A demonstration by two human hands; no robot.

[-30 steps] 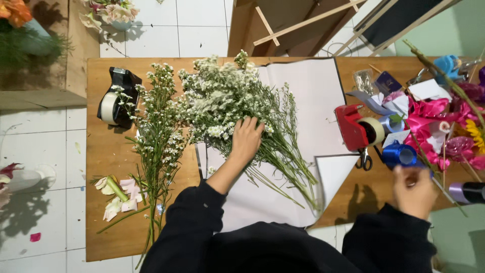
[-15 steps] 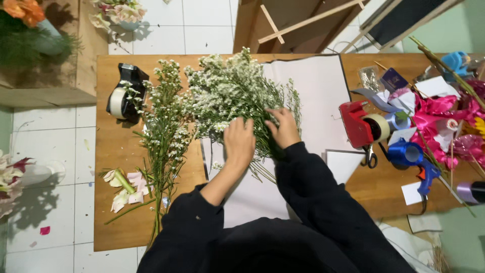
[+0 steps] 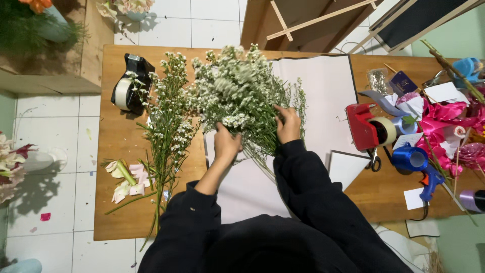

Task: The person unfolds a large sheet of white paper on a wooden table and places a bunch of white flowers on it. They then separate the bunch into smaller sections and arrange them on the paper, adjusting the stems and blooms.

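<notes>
One wooden table point(image 3: 121, 222) carries the work. Near its left edge, at the far corner, stands one black tape dispenser point(image 3: 129, 83) with a pale roll. Toward the near left edge lies one small heap of cut petals point(image 3: 125, 181) and stem scraps. Just right of these, one thin spray point(image 3: 169, 126) of small white flowers lies lengthwise, stems pointing to the near edge, apart from the main bunch.

At the table's middle, one large bunch point(image 3: 240, 91) of white filler flowers rests on one pale paper sheet point(image 3: 328, 96), heads toward the far edge. The left hand point(image 3: 226, 144) is clenched around the bunch's stems at their lower end. The right hand point(image 3: 288, 124) presses on the bunch's right side, fingers curled into the foliage; a full grasp cannot be confirmed. Both arms wear black sleeves.

Right of the sheet, one white card point(image 3: 348, 169) lies near the near edge. Beyond it stands one red tape dispenser point(image 3: 369, 129), with one pair of scissors point(image 3: 374, 163) just beside it. Further right sits one blue glue gun point(image 3: 419, 167). Along the right edge, a pile of pink ribbon point(image 3: 454, 126) spreads out; pieces cannot be counted. One purple roll point(image 3: 472, 200) lies at the near right corner.
</notes>
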